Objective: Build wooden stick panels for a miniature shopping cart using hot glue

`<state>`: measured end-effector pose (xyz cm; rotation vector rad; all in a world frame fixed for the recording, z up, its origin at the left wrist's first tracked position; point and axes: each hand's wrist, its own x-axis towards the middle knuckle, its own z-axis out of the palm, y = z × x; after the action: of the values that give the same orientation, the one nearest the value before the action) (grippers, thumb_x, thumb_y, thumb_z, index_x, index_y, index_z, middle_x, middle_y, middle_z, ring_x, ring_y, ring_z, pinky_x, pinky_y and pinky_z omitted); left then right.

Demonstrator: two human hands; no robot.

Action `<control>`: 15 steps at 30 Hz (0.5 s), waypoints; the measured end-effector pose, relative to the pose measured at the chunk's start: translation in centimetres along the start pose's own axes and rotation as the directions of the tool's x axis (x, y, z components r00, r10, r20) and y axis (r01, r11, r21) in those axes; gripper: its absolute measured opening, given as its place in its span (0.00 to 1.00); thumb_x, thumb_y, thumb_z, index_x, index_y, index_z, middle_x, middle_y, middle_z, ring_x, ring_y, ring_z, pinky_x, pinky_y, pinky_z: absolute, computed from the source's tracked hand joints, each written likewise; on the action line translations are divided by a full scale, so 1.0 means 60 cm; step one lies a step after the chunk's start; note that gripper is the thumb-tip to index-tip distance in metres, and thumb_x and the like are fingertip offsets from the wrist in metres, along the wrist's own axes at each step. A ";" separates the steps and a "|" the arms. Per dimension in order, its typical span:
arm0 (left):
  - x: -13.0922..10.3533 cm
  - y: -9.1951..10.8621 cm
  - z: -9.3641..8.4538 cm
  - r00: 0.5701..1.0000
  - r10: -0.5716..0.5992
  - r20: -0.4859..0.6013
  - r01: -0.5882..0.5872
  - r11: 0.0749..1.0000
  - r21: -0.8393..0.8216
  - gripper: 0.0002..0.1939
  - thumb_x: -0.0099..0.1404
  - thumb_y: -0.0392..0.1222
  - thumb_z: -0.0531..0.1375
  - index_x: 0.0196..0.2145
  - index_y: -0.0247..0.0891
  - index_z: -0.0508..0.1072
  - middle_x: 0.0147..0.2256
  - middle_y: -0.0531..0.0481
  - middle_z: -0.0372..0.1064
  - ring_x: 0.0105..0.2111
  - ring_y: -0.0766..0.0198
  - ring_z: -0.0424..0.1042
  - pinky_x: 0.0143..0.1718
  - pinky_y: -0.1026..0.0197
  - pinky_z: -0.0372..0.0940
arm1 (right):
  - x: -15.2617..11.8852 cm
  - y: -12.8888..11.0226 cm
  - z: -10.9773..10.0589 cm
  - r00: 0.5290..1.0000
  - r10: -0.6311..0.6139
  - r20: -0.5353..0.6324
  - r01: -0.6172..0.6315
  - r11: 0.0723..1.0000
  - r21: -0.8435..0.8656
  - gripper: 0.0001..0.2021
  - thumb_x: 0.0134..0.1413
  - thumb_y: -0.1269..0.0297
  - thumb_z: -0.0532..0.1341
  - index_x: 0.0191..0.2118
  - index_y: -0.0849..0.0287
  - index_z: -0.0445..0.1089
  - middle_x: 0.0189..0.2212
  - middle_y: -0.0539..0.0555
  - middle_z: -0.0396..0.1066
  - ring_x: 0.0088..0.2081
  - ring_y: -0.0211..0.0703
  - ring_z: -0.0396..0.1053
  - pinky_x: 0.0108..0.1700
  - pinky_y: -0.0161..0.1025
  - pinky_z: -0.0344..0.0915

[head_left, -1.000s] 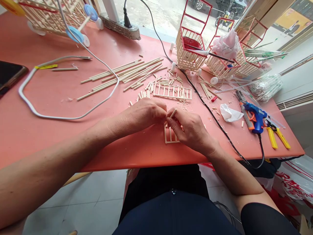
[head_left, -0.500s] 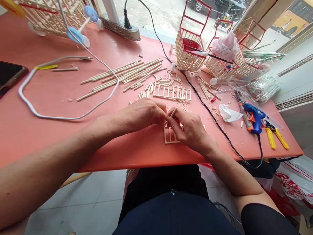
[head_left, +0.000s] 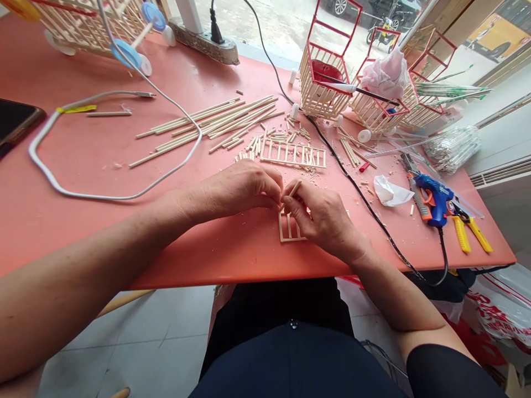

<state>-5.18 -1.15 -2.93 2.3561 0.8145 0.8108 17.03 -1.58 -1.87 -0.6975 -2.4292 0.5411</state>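
My right hand (head_left: 321, 216) pinches a short wooden stick (head_left: 296, 188) between thumb and fingers. Its fingertips meet those of my left hand (head_left: 253, 188), which is closed in a pinch; whatever the left fingertips hold is hidden. Under my right hand lies a small ladder-like stick frame (head_left: 286, 239), partly covered by that hand. Just beyond the hands a second ladder-like stick frame (head_left: 294, 163) rests flat, with cut stick pieces (head_left: 254, 146) around it.
Long wooden sticks (head_left: 215, 121) lie behind on the red table (head_left: 103, 232). Several small stick carts (head_left: 321, 91) stand at the back. A black cable (head_left: 352, 185) crosses on the right, near crumpled tissue (head_left: 392, 192), a blue glue gun (head_left: 435, 196) and yellow-handled pliers (head_left: 467, 229).
The view has shifted very slightly. Both hands keep nearly the same pose, fingertips together over the near frame, and the stick stays in the right hand.
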 end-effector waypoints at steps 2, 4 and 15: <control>0.000 0.001 0.002 1.000 0.012 -0.013 -0.012 1.000 0.011 0.11 0.69 0.37 0.63 0.31 0.40 0.84 0.30 0.51 0.78 0.29 0.70 0.73 0.33 0.69 0.61 | 0.000 0.000 0.001 1.000 -0.009 -0.006 0.009 1.000 -0.003 0.08 0.72 0.69 0.57 0.38 0.58 0.66 0.29 0.50 0.73 0.29 0.37 0.67 0.35 0.35 0.60; -0.001 0.003 0.002 1.000 0.010 -0.017 -0.009 1.000 0.025 0.12 0.70 0.38 0.62 0.31 0.40 0.84 0.30 0.51 0.78 0.29 0.70 0.73 0.33 0.70 0.61 | 0.000 0.001 0.001 1.000 -0.018 -0.008 0.018 1.000 -0.005 0.07 0.72 0.69 0.57 0.38 0.58 0.66 0.30 0.50 0.73 0.29 0.37 0.67 0.35 0.35 0.60; 0.000 0.014 0.006 1.000 -0.021 -0.019 0.023 0.994 0.107 0.11 0.69 0.33 0.63 0.33 0.40 0.85 0.33 0.50 0.80 0.32 0.67 0.75 0.34 0.68 0.62 | -0.002 0.002 0.004 1.000 -0.029 -0.011 0.029 0.999 -0.044 0.06 0.73 0.69 0.56 0.39 0.57 0.65 0.30 0.50 0.71 0.29 0.38 0.66 0.35 0.35 0.60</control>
<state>-4.65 -1.82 -2.67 2.4315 0.9112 0.7988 17.04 -1.60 -2.18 -0.6806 -2.4430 0.4730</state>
